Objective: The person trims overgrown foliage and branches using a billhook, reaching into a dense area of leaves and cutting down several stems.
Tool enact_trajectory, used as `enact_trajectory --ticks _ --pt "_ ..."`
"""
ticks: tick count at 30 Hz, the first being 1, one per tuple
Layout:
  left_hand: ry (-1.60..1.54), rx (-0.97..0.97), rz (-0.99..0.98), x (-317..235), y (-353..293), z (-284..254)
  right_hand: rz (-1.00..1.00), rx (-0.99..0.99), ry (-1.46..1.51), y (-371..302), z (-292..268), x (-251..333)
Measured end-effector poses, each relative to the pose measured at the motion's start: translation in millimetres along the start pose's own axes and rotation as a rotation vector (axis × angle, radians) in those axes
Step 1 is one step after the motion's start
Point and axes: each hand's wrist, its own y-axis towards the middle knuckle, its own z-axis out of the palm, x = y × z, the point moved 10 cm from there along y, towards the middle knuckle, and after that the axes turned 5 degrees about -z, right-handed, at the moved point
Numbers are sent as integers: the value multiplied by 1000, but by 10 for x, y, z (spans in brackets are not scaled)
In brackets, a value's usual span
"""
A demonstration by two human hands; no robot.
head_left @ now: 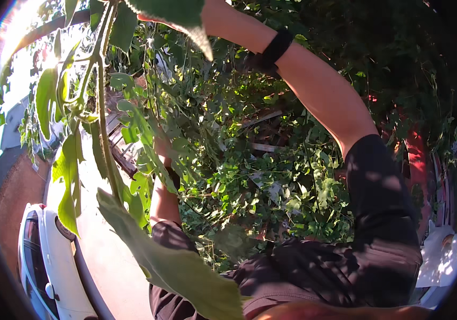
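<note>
Likely light and springy, the green stem (100, 96) hangs upper left; its leaves (172, 269) look easily torn, so its bare length seems the better hold. Leaves obscure the right hand (219, 19) and left hand (162, 145), so I cannot tell their fingers' state.

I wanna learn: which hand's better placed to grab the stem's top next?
Probably the right hand: it looks nearer the stem's top, though a leaf partly hides it. The left hand is lower, behind leaves.
</note>
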Motion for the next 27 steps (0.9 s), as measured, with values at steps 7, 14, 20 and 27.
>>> enact_trajectory --ticks 7,14,20,27 --pt "158 182 66 259 -179 130 1606 927 -578 -4158 -2785 -804" --pt "207 -32 75 2177 -1448 -296 2122 395 -604 -5762 -3939 2287" --pt "697 731 209 1887 -3819 -208 2154 99 -480 -5913 -4442 2818" --pt "837 1166 -440 3851 -5588 -2231 2311 174 -214 -6045 -3427 3166"
